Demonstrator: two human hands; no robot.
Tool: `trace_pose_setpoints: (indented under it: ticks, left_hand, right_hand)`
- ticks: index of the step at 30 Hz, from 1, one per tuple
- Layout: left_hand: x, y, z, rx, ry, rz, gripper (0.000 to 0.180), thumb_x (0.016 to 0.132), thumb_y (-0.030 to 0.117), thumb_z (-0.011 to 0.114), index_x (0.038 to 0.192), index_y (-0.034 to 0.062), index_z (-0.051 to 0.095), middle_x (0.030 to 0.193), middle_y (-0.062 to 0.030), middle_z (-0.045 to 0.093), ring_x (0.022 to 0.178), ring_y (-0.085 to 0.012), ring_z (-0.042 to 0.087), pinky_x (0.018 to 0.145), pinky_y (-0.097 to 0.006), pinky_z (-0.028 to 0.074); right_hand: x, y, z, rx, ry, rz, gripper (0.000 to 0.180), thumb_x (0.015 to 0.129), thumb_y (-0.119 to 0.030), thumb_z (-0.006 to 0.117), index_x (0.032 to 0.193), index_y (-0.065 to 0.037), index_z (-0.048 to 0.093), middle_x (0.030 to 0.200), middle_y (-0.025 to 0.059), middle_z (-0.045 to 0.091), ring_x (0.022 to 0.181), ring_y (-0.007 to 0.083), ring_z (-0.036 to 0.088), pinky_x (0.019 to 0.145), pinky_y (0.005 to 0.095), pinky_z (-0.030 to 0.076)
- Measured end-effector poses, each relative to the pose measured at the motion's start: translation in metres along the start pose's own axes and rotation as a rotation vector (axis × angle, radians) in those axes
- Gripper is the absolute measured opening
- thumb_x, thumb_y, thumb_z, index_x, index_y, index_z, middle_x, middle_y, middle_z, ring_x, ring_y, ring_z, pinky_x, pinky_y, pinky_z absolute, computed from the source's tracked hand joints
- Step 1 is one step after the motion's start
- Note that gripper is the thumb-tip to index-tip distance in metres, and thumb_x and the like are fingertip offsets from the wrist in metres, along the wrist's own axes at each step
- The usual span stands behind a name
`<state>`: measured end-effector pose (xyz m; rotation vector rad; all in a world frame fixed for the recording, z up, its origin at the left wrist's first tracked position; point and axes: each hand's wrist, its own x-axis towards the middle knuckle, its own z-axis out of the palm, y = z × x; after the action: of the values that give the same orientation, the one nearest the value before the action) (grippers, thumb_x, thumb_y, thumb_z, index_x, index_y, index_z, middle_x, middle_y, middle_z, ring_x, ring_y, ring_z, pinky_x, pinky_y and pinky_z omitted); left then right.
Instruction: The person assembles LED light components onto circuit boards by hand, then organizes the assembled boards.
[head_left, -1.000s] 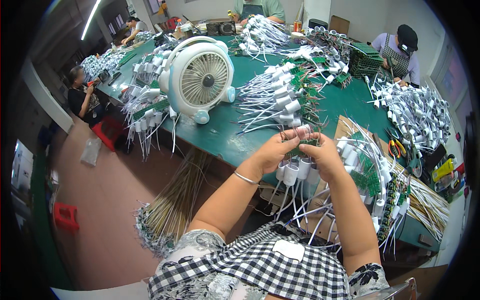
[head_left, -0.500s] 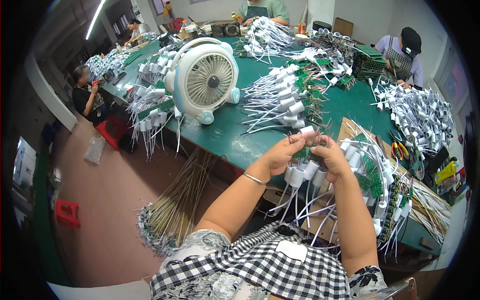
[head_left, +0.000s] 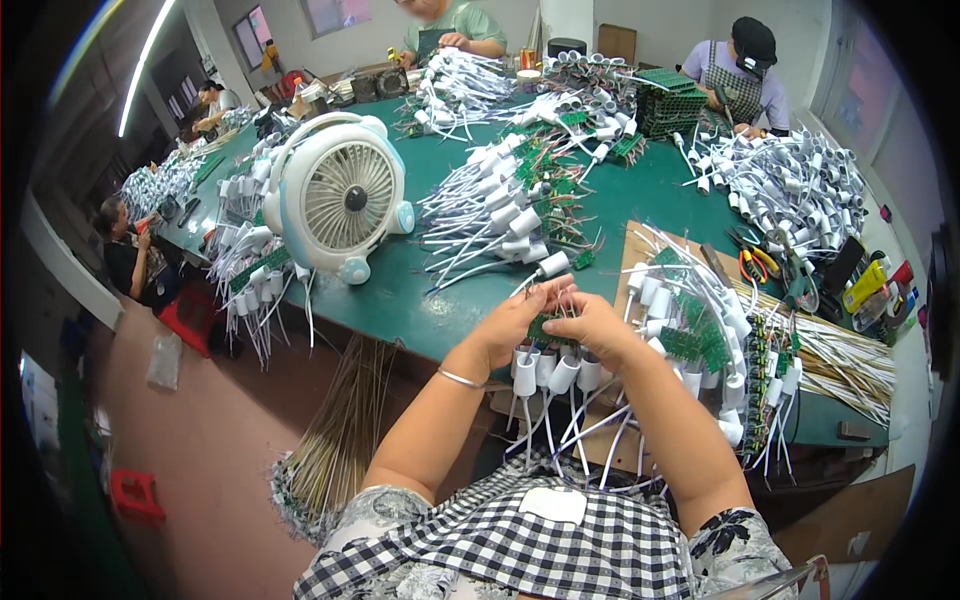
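Note:
Close together at the table's near edge, both my hands work on a small green circuit board [head_left: 541,328]. My left hand [head_left: 513,322] pinches its left side and thin wires at its top; a metal bangle [head_left: 461,379] is on that wrist. Holding the right side, my right hand [head_left: 592,328] has its thumb across the board, and its other fingers are partly hidden. Below my hands hang several white cylinders [head_left: 526,374] with white cables trailing toward my lap. A loose white cylinder [head_left: 552,264] lies just beyond my fingertips, beside a pile of wired cylinders [head_left: 505,205].
A white and blue fan [head_left: 340,195] stands left on the green table [head_left: 440,325]. On the right are a wooden board [head_left: 640,245] with wired boards, pliers [head_left: 757,262] and a heap of white cylinders [head_left: 790,195]. Co-workers sit around the table; a red stool [head_left: 137,497] is on the floor.
The view has swung, so the table and fan appear farther left. My hands have drawn closer together over the circuit board, and the cylinders still hang beneath them.

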<state>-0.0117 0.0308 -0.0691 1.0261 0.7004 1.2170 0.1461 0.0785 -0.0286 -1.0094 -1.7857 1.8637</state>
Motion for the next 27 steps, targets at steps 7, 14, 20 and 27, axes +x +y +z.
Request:
trace_pose_setpoints:
  ticks: [7,14,20,27]
  left_hand:
    - [-0.01,0.002,0.005,0.098,0.099,-0.005,0.054,0.096,0.031,0.044,0.14,0.004,0.027,0.132,-0.0104,0.044,0.118,-0.0169,0.044,0.096,-0.03,0.039]
    - [-0.008,-0.003,0.014,0.205,0.093,0.113,0.049,0.097,0.025,0.041,0.137,-0.002,0.031,0.131,-0.0102,0.046,0.118,-0.0156,0.045,0.099,-0.028,0.036]
    - [-0.005,-0.013,0.029,0.627,0.349,0.191,0.038,0.096,0.014,0.039,0.129,-0.0036,0.043,0.125,-0.0132,0.053,0.112,-0.0185,0.051,0.096,-0.028,0.038]
    - [-0.01,0.006,0.026,0.295,0.092,-0.002,0.07,0.092,0.039,0.046,0.145,0.0084,0.012,0.143,-0.0145,0.03,0.126,-0.023,0.036,0.103,-0.035,0.028]
  right_hand:
    - [0.004,0.01,-0.001,0.063,-0.028,-0.015,0.024,0.074,-0.007,0.069,0.097,-0.005,0.06,0.093,0.0025,0.059,0.085,0.0103,0.054,0.077,0.0256,0.043]
    - [-0.003,0.016,0.002,0.111,0.03,-0.096,0.018,0.075,-0.01,0.069,0.092,-0.005,0.063,0.096,0.0039,0.061,0.086,0.0095,0.054,0.079,0.0248,0.042]
    - [-0.003,0.027,0.012,0.1,0.187,-0.117,0.015,0.076,-0.011,0.066,0.088,-0.003,0.063,0.081,0.0012,0.063,0.073,0.0088,0.054,0.067,0.0253,0.044]
    - [-0.012,0.015,0.018,0.065,0.039,-0.183,0.032,0.077,-0.017,0.071,0.102,-0.002,0.058,0.096,0.0038,0.061,0.085,0.009,0.054,0.076,0.0257,0.043]
